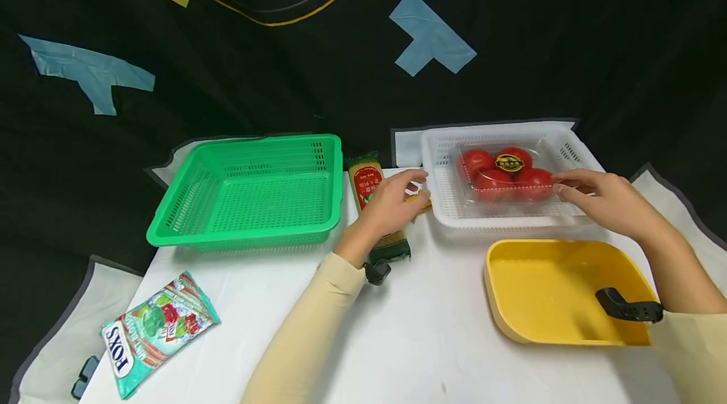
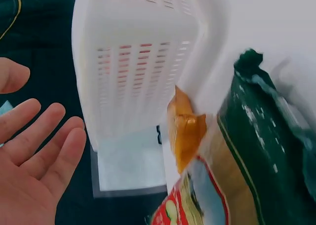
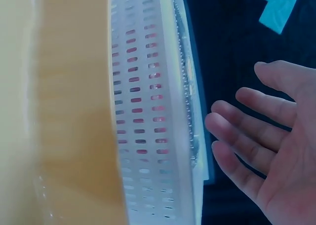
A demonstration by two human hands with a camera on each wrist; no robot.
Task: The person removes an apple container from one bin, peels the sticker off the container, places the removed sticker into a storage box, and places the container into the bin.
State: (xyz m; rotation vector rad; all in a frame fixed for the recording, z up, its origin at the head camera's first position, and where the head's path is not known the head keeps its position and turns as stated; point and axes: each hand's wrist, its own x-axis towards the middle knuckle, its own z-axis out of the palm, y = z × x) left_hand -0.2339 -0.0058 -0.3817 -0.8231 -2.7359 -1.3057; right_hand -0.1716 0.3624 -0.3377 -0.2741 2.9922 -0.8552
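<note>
A clear plastic box of red tomatoes (image 1: 508, 178) with a black and yellow label sits in the white basket (image 1: 449, 222). My right hand (image 1: 610, 202) is at the box's right end, fingers relaxed and apart from the thumb; contact with the box is unclear. In the right wrist view that hand (image 3: 276, 141) holds nothing. My left hand (image 1: 394, 201) is beside the basket's left rim, above a bag of pasta (image 1: 365, 180). The left wrist view shows the left hand (image 2: 37, 166) empty, its fingers loosely extended, and a small orange packet (image 2: 187, 131) by the basket.
A green basket (image 1: 337, 202) stands at the left. In front of it lies a Fox's candy bag (image 1: 165, 331). A yellow tray (image 1: 500, 315) is in front of the white basket, under my right forearm. Black cloth hangs behind the white table (image 1: 420, 328).
</note>
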